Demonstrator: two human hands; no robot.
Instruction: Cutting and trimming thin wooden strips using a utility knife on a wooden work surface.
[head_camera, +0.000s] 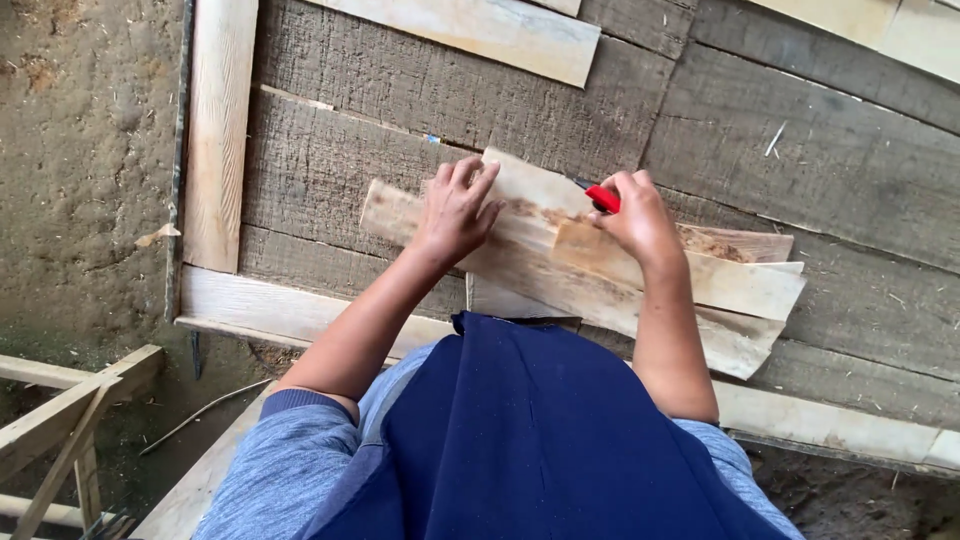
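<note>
Rough grey planks (820, 150) are forming the bench under you, with a dirt floor (80, 180) running along at 9 o'clock. Your left hand (455, 212) is pressing flat on a pile of pale wood strips (600, 285) at the centre, fingers spread narrowly and pointing toward 1 o'clock, forearm coming up from 7 o'clock. Your right hand (640, 220) is resting on the same pile just to the 3 o'clock side, fingers curling tightly around a red tool (603, 198); only its red end is showing, so you cannot tell what kind it is. The strips are lying overlapped, slanting from 10 o'clock down to 4 o'clock. A pale board (218, 130) is standing lengthwise at 10 o'clock, another (480, 30) is lying at 12 o'clock. A wooden frame (60, 420) is sitting at 8 o'clock. Your blue apron (530, 440) is covering the bench's near edge.
</note>
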